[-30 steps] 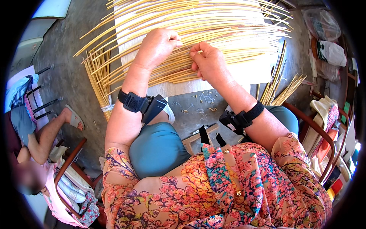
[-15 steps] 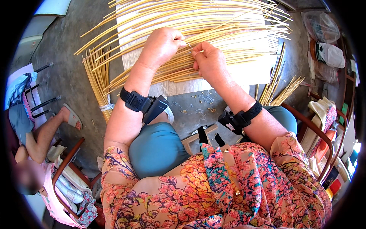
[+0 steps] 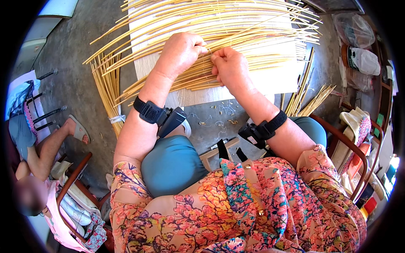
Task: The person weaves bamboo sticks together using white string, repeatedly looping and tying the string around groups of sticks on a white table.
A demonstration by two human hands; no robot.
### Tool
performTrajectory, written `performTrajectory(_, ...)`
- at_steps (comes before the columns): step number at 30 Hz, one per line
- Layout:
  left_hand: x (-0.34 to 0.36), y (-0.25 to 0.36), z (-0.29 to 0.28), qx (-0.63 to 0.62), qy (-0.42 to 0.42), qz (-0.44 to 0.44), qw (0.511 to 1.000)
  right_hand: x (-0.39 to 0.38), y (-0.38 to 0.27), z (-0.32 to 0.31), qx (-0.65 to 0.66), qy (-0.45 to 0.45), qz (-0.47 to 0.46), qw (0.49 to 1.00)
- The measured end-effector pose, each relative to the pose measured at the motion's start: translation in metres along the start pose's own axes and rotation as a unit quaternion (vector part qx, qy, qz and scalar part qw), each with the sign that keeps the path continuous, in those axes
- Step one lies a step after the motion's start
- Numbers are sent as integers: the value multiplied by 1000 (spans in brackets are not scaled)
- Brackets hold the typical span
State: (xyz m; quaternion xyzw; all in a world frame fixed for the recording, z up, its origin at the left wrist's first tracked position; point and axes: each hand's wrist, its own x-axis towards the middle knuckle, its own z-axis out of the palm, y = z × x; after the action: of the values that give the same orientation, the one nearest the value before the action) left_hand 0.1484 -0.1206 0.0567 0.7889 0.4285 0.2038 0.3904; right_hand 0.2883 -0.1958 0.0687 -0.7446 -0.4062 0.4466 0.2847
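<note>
I count one left hand (image 3: 181, 50), one right hand (image 3: 232, 67) and one pale thread (image 3: 209, 50) between them, over one table (image 3: 274, 82). Its sticks (image 3: 249, 44), overlapping too much to number from here, probably run to dozens. One tied bundle (image 3: 110, 92) is off the left edge, two looser bunches (image 3: 317, 102) by the near right corner; I see one other person (image 3: 40, 166).

The sticks (image 3: 196, 69) looked woody, smooth and faintly glossy; the bench (image 3: 185, 98) showed wood grain. The floor (image 3: 71, 88) looked like matt concrete, the bag (image 3: 358, 31) glossy plastic.
</note>
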Motion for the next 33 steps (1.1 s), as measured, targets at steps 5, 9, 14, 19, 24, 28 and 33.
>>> performTrajectory(5,-1,1,3,-12,10,5,1000,-4,-14,-3,131,-20,105,986)
performTrajectory(9,-2,3,4,-12,8,2,1000,-3,-16,-4,151,-25,119,981)
performTrajectory(14,-3,5,6,-20,19,21,999,-2,-18,-4,226,-31,144,963)
performTrajectory(19,-3,1,12,-26,34,30,999,5,-16,-8,254,-59,141,955)
performTrajectory(24,-9,-2,11,3,38,33,999,13,-31,-34,-307,9,-199,931)
performTrajectory(28,-6,4,11,-6,36,-17,999,23,-48,-44,-375,55,-468,798)
performTrajectory(33,-10,-5,13,10,69,16,997,47,-29,-19,-317,-64,-298,898)
